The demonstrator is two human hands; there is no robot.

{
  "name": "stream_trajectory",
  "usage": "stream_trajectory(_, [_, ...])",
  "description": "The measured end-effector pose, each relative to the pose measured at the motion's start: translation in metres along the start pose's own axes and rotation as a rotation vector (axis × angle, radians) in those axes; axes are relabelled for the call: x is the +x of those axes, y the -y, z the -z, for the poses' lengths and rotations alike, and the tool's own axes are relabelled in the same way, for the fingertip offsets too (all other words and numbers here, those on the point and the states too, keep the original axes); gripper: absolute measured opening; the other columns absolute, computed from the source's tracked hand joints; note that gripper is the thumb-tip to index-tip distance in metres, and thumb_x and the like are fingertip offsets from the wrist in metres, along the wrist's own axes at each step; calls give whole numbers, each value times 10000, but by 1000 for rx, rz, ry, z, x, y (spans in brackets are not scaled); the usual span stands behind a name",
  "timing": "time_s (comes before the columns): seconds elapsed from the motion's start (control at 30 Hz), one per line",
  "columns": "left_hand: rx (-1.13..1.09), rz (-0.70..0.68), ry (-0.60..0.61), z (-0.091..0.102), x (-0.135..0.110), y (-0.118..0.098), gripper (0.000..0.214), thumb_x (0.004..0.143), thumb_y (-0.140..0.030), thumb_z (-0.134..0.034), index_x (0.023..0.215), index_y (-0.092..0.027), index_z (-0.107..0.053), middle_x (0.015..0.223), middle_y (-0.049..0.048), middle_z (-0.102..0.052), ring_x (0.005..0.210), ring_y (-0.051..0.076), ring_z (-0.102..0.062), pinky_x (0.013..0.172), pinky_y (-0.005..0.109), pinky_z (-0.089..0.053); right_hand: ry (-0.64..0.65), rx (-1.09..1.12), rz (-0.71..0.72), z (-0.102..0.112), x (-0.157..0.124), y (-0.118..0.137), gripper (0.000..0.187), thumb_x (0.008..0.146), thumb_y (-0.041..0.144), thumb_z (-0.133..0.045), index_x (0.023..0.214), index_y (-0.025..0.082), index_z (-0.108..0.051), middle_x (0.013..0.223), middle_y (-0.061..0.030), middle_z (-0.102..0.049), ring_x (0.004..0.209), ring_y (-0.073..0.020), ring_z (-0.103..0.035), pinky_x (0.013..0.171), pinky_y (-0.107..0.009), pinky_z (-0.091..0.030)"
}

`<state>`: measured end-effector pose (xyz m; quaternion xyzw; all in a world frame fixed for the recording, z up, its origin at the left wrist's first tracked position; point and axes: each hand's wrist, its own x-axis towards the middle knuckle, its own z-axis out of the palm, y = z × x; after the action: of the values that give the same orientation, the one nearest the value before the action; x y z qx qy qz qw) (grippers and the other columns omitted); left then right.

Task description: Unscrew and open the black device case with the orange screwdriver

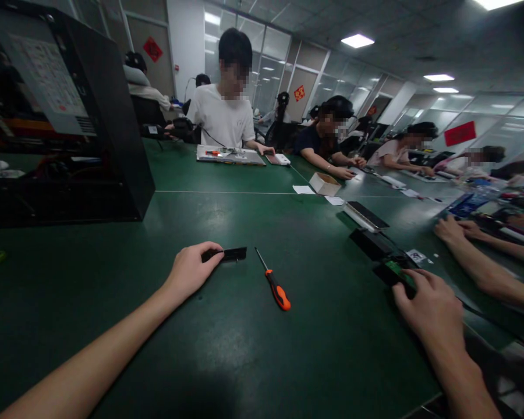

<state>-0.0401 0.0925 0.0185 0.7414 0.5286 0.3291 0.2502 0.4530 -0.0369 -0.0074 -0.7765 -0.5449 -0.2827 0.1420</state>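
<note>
My left hand [192,269] rests on the green table [227,349], fingers pinched on the end of a small flat black strip [229,254] lying on the surface. Just right of it lies a screwdriver [274,281] with an orange and black handle, its tip pointing away from me. My right hand [428,304] reaches to the right, fingers curled over a small black part with a green circuit board [393,270]. A flat black piece [370,243] lies just beyond that part.
A large black cabinet [65,116] stands at the left. A co-worker's forearms [475,256] lie on the table at the right. A black-and-white device [365,216], a small cardboard box [325,183] and paper slips sit further back. Several people work along the far side.
</note>
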Motion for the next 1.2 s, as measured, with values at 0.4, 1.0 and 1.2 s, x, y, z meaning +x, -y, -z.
stream_trajectory(0.4, [-106, -156, -31, 2, -3, -5, 203, 913, -343, -570, 939, -215, -726, 914, 48, -776, 833, 245, -719, 767, 344, -560, 210, 905, 583, 61, 55, 200, 286, 1004, 308, -514, 1242, 207, -637, 1297, -139, -647, 1213, -257, -621, 1045, -467, -516])
stream_trajectory(1.0, [-61, -592, -21, -3, -18, -3, 194, 952, -187, -577, 1096, -216, -705, 1060, 84, -717, 993, 216, -695, 908, 343, -576, 475, 1074, 753, 75, 25, 273, 360, 1052, 283, -476, 1377, 278, -630, 1244, -62, -723, 1102, -195, -651, 1040, -412, -481])
stream_trajectory(1.2, [-128, -589, -13, -4, -18, -3, 153, 974, -185, -593, 1058, -201, -719, 1010, 56, -774, 939, 182, -740, 882, 282, -581, 521, 1203, 657, 75, 29, 268, 312, 1033, 289, -498, 1225, 250, -741, 1193, -63, -755, 1094, -204, -695, 997, -374, -518])
